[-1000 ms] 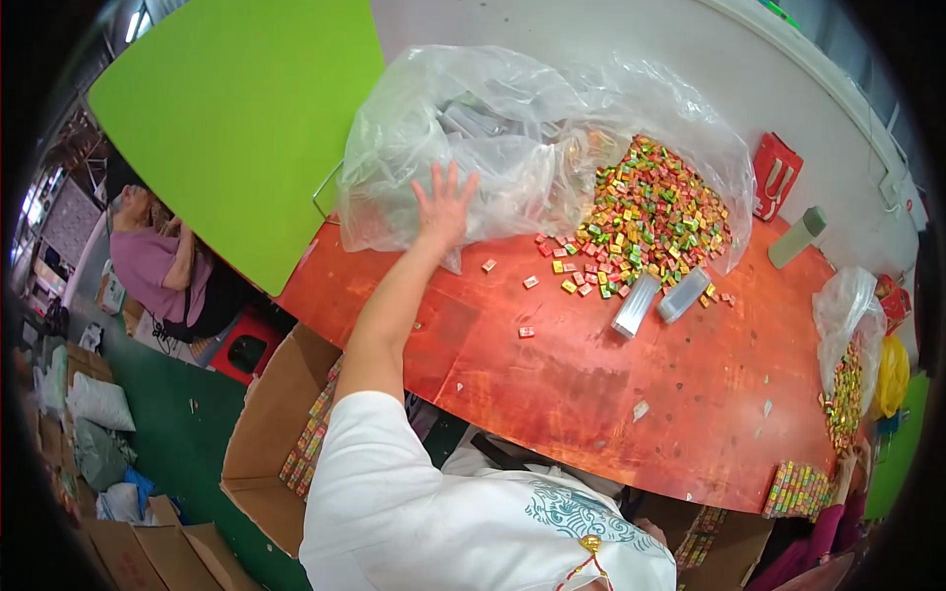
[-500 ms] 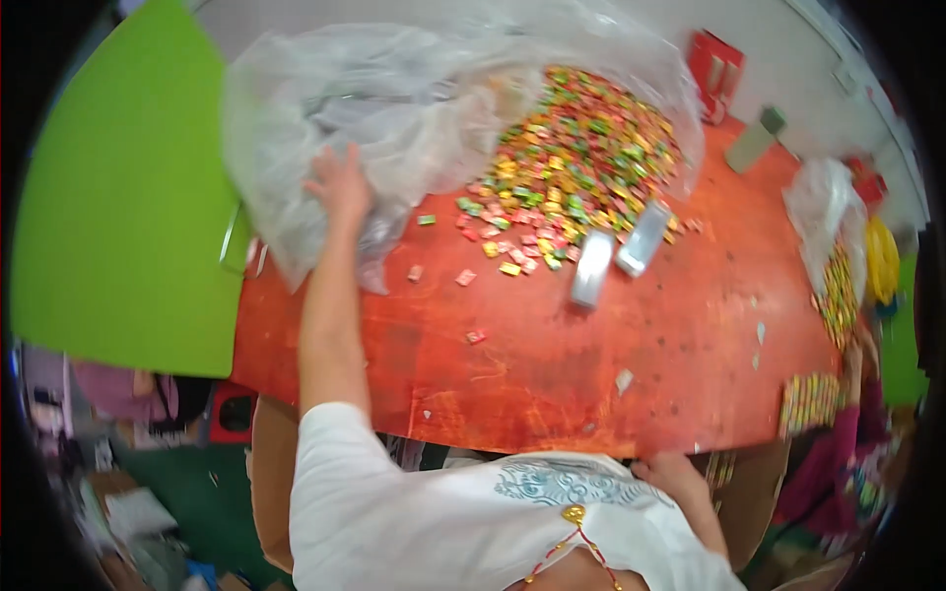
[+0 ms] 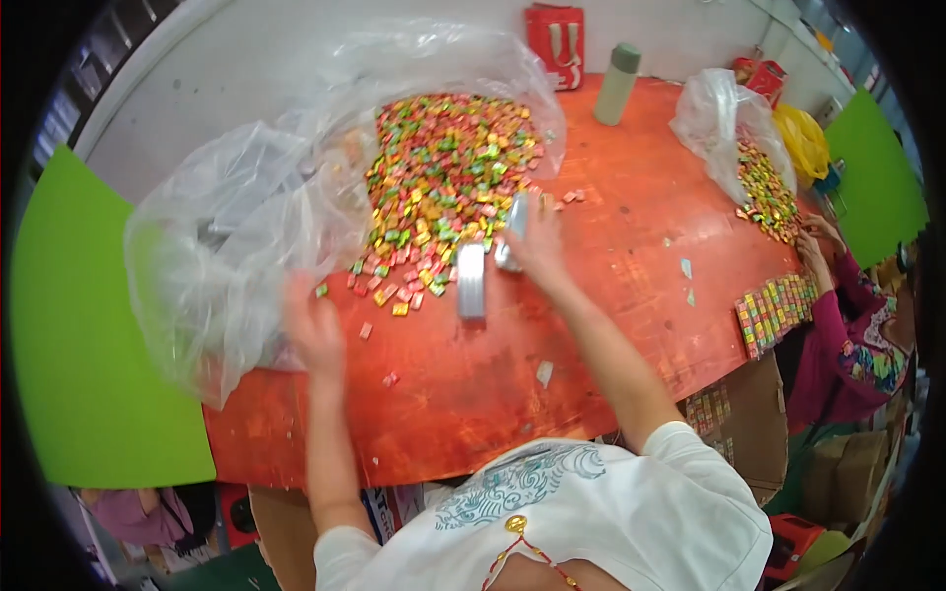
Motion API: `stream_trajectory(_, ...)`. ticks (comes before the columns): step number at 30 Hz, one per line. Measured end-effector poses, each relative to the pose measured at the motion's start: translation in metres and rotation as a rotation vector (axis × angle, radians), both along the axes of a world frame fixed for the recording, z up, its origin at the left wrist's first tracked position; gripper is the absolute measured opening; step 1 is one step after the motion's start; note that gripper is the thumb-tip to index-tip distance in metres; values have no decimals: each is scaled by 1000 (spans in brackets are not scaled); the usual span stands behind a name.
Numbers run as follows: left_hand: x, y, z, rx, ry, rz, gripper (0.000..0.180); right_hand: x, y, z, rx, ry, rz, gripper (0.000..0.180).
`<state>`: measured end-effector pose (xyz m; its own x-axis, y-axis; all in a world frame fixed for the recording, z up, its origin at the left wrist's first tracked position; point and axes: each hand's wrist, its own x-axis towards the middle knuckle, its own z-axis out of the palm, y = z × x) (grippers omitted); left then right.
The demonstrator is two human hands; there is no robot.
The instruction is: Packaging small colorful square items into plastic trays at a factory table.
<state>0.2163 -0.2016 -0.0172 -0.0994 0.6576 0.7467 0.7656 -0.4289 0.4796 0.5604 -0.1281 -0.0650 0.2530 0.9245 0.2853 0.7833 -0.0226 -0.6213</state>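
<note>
A heap of small colourful packets point(image 3: 443, 167) spills from a big clear plastic bag point(image 3: 236, 236) onto the orange-red table point(image 3: 611, 256). My left hand point(image 3: 313, 330) is blurred, fingers apart, just off the bag's near edge, with loose packets beside it. My right hand point(image 3: 540, 244) reaches to the heap's near edge and closes around a silver rectangular block point(image 3: 512, 225). A second silver block point(image 3: 472, 281) lies flat on the table just left of it.
At the back stand a red bag point(image 3: 554, 34) and a grey-green bottle point(image 3: 617, 84). Another clear bag of packets point(image 3: 739, 138) and a yellow bag point(image 3: 803, 143) sit far right. A person's hand point(image 3: 816, 251) works by rows of packets point(image 3: 774, 310). Green boards flank the table.
My left hand has drawn back off the plastic bag toward the table's near edge. My right hand has come into view and reached one of the silver blocks. The view has swung right.
</note>
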Motion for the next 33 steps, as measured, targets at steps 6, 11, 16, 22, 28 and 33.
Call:
stream_trajectory(6, 188, -62, -61, -809, -765, -786, 44, -14, 0, -17, -23, 20, 146, 86)
stream_trajectory(11, 227, -37, -69, -961, -1236, -707, 49, 42, -23, -60, 118, 388, 337, 92)
stream_trajectory(16, 257, -12, -69, -1094, -1688, -939, 46, 47, -91, -20, -241, 1374, 470, 91)
stream_trajectory(22, 275, -32, -53, -1126, -1794, -1058, 51, 78, -103, -16, 38, 466, 526, 87)
stream_trajectory(28, 255, -60, -55, -1033, -1606, -945, 62, 60, -150, -1, 256, 275, 399, 65)
stream_trajectory(33, 230, -74, -56, -1001, -1309, -993, 64, 33, -165, 4, -113, 883, 382, 17)
